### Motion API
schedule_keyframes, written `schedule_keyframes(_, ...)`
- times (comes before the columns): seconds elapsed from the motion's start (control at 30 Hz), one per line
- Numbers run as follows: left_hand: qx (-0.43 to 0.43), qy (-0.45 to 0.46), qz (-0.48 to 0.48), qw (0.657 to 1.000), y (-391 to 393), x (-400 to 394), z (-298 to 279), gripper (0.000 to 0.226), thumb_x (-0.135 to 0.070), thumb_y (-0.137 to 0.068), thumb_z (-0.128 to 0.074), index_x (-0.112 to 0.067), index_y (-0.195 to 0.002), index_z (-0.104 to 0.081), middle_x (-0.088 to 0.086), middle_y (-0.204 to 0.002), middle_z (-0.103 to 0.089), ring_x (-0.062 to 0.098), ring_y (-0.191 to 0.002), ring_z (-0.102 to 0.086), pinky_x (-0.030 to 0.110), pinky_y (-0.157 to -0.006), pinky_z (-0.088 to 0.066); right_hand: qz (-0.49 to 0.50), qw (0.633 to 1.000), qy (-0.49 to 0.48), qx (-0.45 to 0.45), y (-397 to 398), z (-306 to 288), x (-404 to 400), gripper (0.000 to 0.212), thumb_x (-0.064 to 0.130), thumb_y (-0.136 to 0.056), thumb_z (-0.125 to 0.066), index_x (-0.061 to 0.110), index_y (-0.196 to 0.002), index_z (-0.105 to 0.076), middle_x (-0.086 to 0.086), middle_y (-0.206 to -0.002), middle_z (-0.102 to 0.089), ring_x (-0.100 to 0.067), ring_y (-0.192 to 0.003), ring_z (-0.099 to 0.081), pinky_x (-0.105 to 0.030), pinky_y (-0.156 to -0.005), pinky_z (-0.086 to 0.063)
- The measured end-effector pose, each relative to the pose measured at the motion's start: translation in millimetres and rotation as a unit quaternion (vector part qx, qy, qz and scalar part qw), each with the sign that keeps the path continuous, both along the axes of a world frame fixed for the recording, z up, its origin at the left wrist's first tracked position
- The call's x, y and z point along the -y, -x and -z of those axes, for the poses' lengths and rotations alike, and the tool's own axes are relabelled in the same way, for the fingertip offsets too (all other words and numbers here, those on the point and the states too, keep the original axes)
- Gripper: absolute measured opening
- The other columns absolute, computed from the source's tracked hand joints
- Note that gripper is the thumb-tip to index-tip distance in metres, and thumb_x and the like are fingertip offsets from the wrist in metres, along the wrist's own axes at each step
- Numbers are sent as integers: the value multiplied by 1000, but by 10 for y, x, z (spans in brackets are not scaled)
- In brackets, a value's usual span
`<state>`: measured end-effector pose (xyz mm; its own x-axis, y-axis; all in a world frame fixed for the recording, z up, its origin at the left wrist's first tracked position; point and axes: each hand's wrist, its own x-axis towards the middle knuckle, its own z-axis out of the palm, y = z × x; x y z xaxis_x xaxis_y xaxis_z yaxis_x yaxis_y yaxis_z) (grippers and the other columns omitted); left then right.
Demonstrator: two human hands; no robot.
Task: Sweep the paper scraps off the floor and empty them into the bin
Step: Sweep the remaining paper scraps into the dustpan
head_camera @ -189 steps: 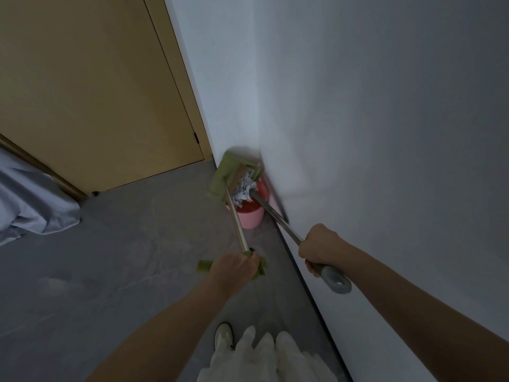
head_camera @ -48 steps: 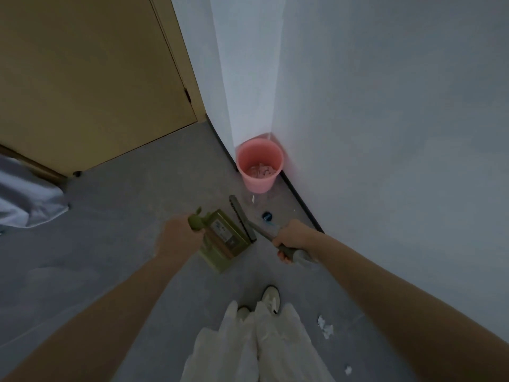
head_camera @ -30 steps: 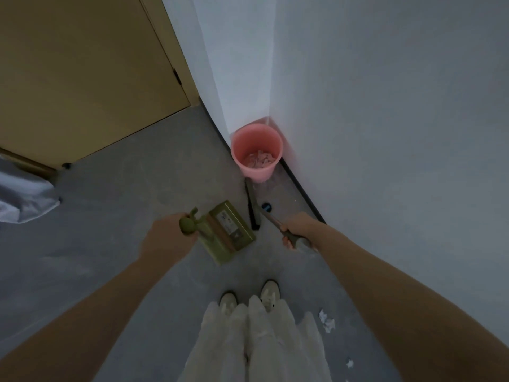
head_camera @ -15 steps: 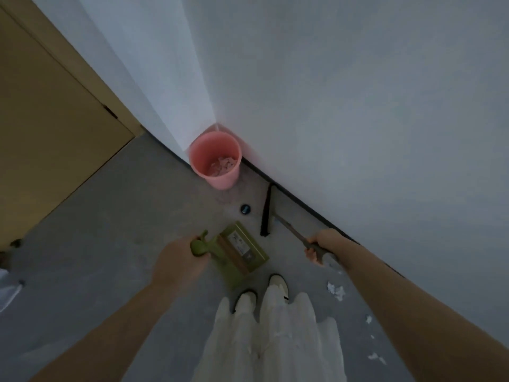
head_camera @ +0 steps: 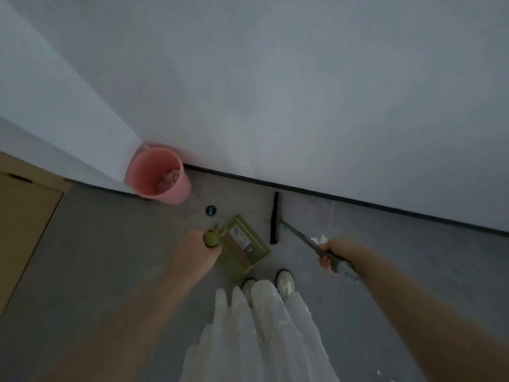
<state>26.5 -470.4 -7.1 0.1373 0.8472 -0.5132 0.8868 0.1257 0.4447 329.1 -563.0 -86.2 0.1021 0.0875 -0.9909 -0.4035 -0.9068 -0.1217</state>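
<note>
1. Pink plastic bin (head_camera: 159, 176) stands in the corner where the two white walls (head_camera: 275, 78) meet, with crumpled paper scraps (head_camera: 168, 180) lying inside it.
2. My left hand (head_camera: 194, 253) has its grip clamped round the olive-green handle of the dustpan (head_camera: 242, 248), which hangs just above my shoes (head_camera: 285, 281).
3. My right hand (head_camera: 340, 250) has its grip clamped on the grey handle of the broom (head_camera: 297, 235); its black head (head_camera: 274, 217) rests on the grey floor (head_camera: 110, 244), near the dark skirting.
4. One white scrap (head_camera: 319, 239) lies on the floor just beside my right hand, and a few more (head_camera: 378, 371) show at the lower right edge.
5. Between bin and dustpan, a small dark round object (head_camera: 210, 210) sits on the floor; I cannot tell what it is.
6. Part of a wooden door (head_camera: 24, 216) shows at the left.
</note>
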Motion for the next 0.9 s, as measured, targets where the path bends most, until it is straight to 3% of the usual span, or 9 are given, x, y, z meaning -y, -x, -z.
schedule_keyframes(0.17, 17, -4, 78, 997, -357, 113, 14, 10, -13, -85, -74, -16, -79, -67, -6, -66, -58, 18, -70, -58, 17, -51, -31, 40, 998, -4, 56, -365, 61, 751, 9, 4, -99, -36, -4, -102, -39, -15, -65, -49, -19, -30, -46, -20, -30, -37)
schedule_keyframes(0.27, 18, -14, 123, 992, -578, 196, 3, 5, -14, -85, -74, -11, -86, -70, -2, -71, -59, 12, -65, -52, 15, -51, -30, 94, 992, 0, 81, -548, 62, 1174, 7, 2, -100, -35, -1, -106, -37, -13, -74, -43, -18, -27, -45, -20, -30, -38)
schedule_keyframes(0.37, 18, -19, 155, 988, -790, 290, -2, 13, -13, -85, -73, -16, -77, -63, -8, -66, -56, 8, -62, -54, 13, -50, -29, 180, 980, 27, 74, -684, 42, 1502, 9, 1, -99, -36, 5, -107, -35, -13, -77, -39, -17, -25, -42, -21, -31, -40)
schedule_keyframes(0.47, 11, -27, 188, 982, -1062, 449, -6, 19, -14, -87, -71, -20, -74, -58, -11, -65, -51, 2, -59, -47, 13, -49, -27, 235, 969, 31, 68, -782, -91, 1720, 9, -3, -96, -35, 1, -104, -38, -14, -75, -40, -17, -23, -41, -22, -31, -41)
schedule_keyframes(0.57, -4, -38, 214, 976, -1269, 582, -3, 8, -20, -88, -72, -12, -89, -69, 1, -76, -62, 23, -75, -62, 25, -59, -37, 279, 957, 0, 78, -853, -322, 1799, 9, -8, -93, -37, -2, -93, -43, -15, -76, -43, -18, -22, -43, -22, -30, -41)
schedule_keyframes(0.63, -19, -45, 234, 971, -1403, 682, 12, 16, -23, -88, -73, -10, -98, -71, 10, -90, -70, 32, -90, -66, 30, -67, -40, 325, 942, -27, 82, -906, -461, 1907, 14, -9, -94, -34, 0, -85, -40, -14, -77, -42, -18, -23, -43, -20, -30, -40)
schedule_keyframes(0.7, -24, -52, 249, 967, -1532, 792, 28, 22, -24, -87, -74, -10, -104, -72, 13, -96, -72, 35, -95, -67, 33, -69, -43, 384, 919, -49, 71, -972, -549, 2048, 12, -7, -94, -33, 2, -89, -39, -13, -79, -40, -17, -25, -43, -19, -30, -39)
schedule_keyframes(0.9, -27, -67, 296, 953, -1901, 1115, 108, 23, -25, -86, -75, -11, -104, -72, 12, -91, -72, 36, -91, -67, 32, -67, -43, 501, 860, -86, 41, -1199, -542, 2428, 18, -7, -96, -35, -3, -110, -45, -18, -79, -46, -21, -31, -47, -20, -30, -42)
